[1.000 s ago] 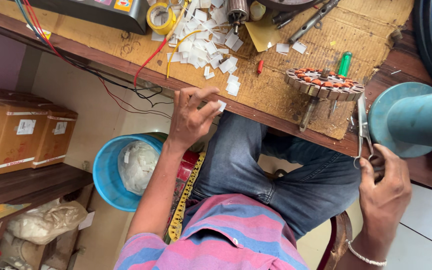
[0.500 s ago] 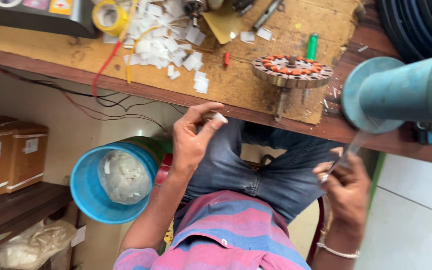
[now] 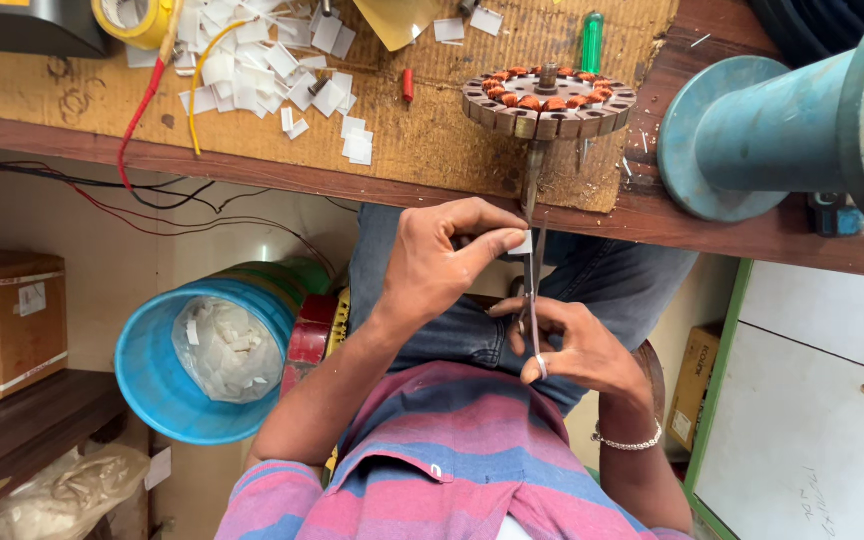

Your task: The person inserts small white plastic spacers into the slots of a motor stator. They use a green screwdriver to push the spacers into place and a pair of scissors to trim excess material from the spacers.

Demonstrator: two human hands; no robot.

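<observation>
The left hand point(image 3: 432, 270) pinches one small white paper slip point(image 3: 520, 243) between thumb and fingertips, just below the near edge of the workbench point(image 3: 252, 170). The right hand point(image 3: 577, 345) grips one pair of scissors point(image 3: 532, 290), fingers through the loops. The scissors' long axis runs straight toward the bench edge, blades pointing at it and meeting the slip; how far the blades are parted I cannot tell. On the bench stand one round motor stator point(image 3: 549, 98) with copper windings near the edge, one teal spool point(image 3: 792, 125) at the right end, one yellow tape roll point(image 3: 132, 18) far left, and a heap of white paper slips point(image 3: 262, 70), too many to count. One blue bucket point(image 3: 177, 370) sits below.
</observation>
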